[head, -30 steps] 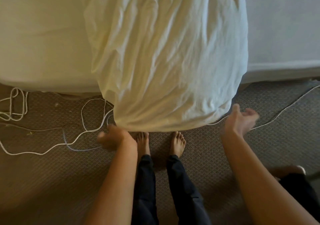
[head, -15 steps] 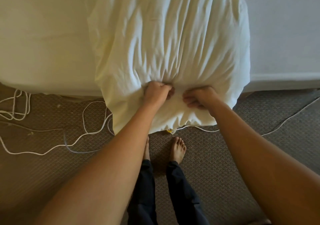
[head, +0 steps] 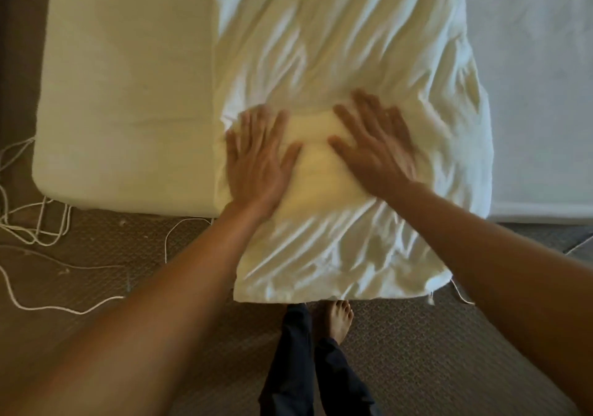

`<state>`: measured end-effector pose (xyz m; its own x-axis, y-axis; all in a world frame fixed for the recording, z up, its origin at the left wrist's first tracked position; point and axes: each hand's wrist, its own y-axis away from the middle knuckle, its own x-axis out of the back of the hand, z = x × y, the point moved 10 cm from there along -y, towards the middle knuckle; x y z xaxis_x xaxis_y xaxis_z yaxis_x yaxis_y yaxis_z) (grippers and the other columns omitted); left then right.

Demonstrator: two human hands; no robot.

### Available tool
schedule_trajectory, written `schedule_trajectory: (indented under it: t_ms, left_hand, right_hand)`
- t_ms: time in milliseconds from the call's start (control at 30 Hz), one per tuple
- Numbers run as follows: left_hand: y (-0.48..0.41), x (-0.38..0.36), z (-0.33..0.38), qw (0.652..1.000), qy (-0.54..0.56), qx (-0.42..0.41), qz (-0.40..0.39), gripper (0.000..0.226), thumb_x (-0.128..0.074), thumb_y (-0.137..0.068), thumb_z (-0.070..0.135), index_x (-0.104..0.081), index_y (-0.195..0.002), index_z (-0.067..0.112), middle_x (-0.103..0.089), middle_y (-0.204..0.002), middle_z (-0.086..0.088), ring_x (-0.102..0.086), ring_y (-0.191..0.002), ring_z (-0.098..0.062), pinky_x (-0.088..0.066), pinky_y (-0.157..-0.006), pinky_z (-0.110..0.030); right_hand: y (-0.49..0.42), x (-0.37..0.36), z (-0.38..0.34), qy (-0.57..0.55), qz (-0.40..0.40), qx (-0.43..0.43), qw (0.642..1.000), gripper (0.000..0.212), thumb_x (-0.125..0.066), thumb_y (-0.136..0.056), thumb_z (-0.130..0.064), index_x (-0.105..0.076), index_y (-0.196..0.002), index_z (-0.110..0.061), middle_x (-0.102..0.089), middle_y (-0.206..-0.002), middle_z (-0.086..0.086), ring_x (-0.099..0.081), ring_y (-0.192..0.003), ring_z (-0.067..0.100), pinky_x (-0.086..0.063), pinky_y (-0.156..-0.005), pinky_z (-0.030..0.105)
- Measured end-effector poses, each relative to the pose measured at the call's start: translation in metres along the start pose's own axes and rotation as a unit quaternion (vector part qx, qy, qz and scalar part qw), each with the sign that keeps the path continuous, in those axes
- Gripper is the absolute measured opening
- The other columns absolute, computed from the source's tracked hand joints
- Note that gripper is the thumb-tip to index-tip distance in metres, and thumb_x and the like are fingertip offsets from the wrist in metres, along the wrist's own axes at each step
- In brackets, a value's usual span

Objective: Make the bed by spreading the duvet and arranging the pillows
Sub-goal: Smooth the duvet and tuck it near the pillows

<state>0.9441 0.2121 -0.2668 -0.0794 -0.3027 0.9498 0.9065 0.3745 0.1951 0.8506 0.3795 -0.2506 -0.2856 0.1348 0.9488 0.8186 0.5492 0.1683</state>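
Observation:
A cream, wrinkled duvet (head: pixel 346 47) covers the right half of the bed and hangs over its near end toward the floor. The bare mattress (head: pixel 128 88) shows on the left half. My left hand (head: pixel 260 159) lies flat on the duvet near the bed's end, fingers spread. My right hand (head: pixel 375 146) presses flat beside it, fingers spread and motion-blurred. The stretch of duvet between the hands looks smoothed. No pillow is in view.
Brown patterned carpet (head: pixel 417 335) lies in front of the bed, with my bare feet (head: pixel 340 316) on it. White cords (head: pixel 38 223) trail over the floor at the left. A pale wall and skirting board (head: pixel 542 213) stand right of the bed.
Both hands rose from the floor, gripped the duvet's hanging end half a second ago, then let go. They now lie flat on the duvet, farther up the bed.

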Motion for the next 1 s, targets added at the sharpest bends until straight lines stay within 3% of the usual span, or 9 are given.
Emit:
schedule_trajectory:
  t_ms: [167,233,300,400,533,633,733,900,1000]
  left_hand:
    - [0.022,-0.032,-0.070,0.990,0.042,0.107,-0.077,0.071,-0.011,-0.096,0.073,0.012,-0.154,0.041,0.019,-0.163,0.013,0.017,-0.151,-0.022,0.008,-0.121,-0.052]
    - [0.021,-0.023,-0.072,0.984,0.078,0.150,-0.050,0.071,-0.015,-0.098,0.067,0.002,-0.158,0.032,0.011,-0.166,0.006,0.010,-0.152,-0.025,0.004,-0.122,-0.054]
    - [0.006,0.005,-0.069,0.974,0.121,0.188,0.031,0.069,-0.023,-0.100,0.055,-0.018,-0.158,0.017,-0.008,-0.166,-0.009,-0.004,-0.152,-0.030,-0.004,-0.121,-0.056]
    - [-0.038,0.044,-0.015,0.982,0.130,0.069,0.119,0.057,-0.035,-0.103,0.043,-0.035,-0.152,0.014,-0.024,-0.162,-0.012,-0.016,-0.151,-0.032,-0.008,-0.121,-0.055]
    - [-0.103,0.036,0.074,0.990,0.054,-0.098,0.081,0.057,-0.026,-0.103,0.051,-0.033,-0.153,0.027,-0.017,-0.164,-0.005,-0.008,-0.153,-0.028,-0.003,-0.122,-0.053]
    - [-0.136,-0.002,0.050,0.999,-0.027,-0.014,0.021,0.064,-0.021,-0.098,0.064,-0.021,-0.156,0.037,-0.009,-0.166,0.002,-0.003,-0.153,-0.023,-0.001,-0.121,-0.055]
    - [-0.131,-0.015,0.002,0.993,-0.042,0.103,0.032,0.068,-0.022,-0.098,0.063,-0.012,-0.158,0.033,-0.003,-0.166,0.000,0.000,-0.153,-0.020,0.002,-0.120,-0.054]
    - [-0.105,-0.009,-0.033,0.966,0.023,0.257,0.022,0.075,-0.023,-0.101,0.059,0.000,-0.159,0.017,0.005,-0.166,-0.005,0.006,-0.153,-0.023,0.004,-0.120,-0.057]
    - [-0.090,0.011,-0.024,0.973,0.041,0.225,0.006,0.068,-0.031,-0.104,0.050,-0.016,-0.157,0.010,-0.012,-0.164,-0.015,-0.009,-0.152,-0.032,-0.006,-0.119,-0.057]
  right_hand:
    - [0.030,0.004,0.089,0.000,0.013,-0.182,0.983,0.065,-0.021,-0.099,-0.065,-0.009,-0.157,-0.037,-0.005,-0.166,-0.005,0.000,-0.152,0.013,0.002,-0.124,0.040]
    - [0.031,0.011,0.093,-0.033,0.031,-0.239,0.970,0.065,-0.020,-0.099,-0.065,-0.012,-0.157,-0.036,-0.005,-0.166,-0.005,-0.002,-0.152,0.015,0.001,-0.123,0.043]
    - [0.017,0.037,0.086,-0.084,0.109,-0.272,0.952,0.059,-0.027,-0.100,-0.061,-0.029,-0.153,-0.033,-0.016,-0.165,-0.005,-0.016,-0.149,0.019,-0.004,-0.122,0.047]
    - [-0.031,0.074,0.048,-0.080,0.175,-0.184,0.964,0.052,-0.037,-0.101,-0.057,-0.040,-0.147,-0.033,-0.025,-0.162,-0.006,-0.023,-0.147,0.016,-0.001,-0.120,0.045]
    - [-0.107,0.054,0.024,-0.007,0.085,-0.052,0.995,0.061,-0.030,-0.099,-0.063,-0.025,-0.154,-0.039,-0.013,-0.165,-0.006,-0.011,-0.152,0.017,0.005,-0.121,0.050]
    - [-0.124,0.028,0.103,0.001,0.021,-0.136,0.991,0.067,-0.023,-0.097,-0.067,-0.010,-0.157,-0.039,-0.003,-0.167,-0.005,-0.001,-0.153,0.017,0.008,-0.121,0.051]
    - [-0.115,0.019,0.168,0.001,0.004,-0.256,0.967,0.072,-0.014,-0.096,-0.068,-0.001,-0.158,-0.034,0.004,-0.166,-0.006,0.005,-0.153,0.013,0.011,-0.120,0.051]
    - [-0.113,0.029,0.160,-0.042,0.008,-0.292,0.955,0.069,-0.018,-0.101,-0.059,0.000,-0.159,-0.027,0.006,-0.166,-0.005,0.007,-0.153,0.014,0.012,-0.120,0.052]
    - [-0.098,0.048,0.139,-0.104,0.010,-0.261,0.960,0.064,-0.034,-0.102,-0.050,-0.013,-0.158,-0.028,-0.004,-0.167,0.001,-0.001,-0.153,0.021,0.004,-0.121,0.048]
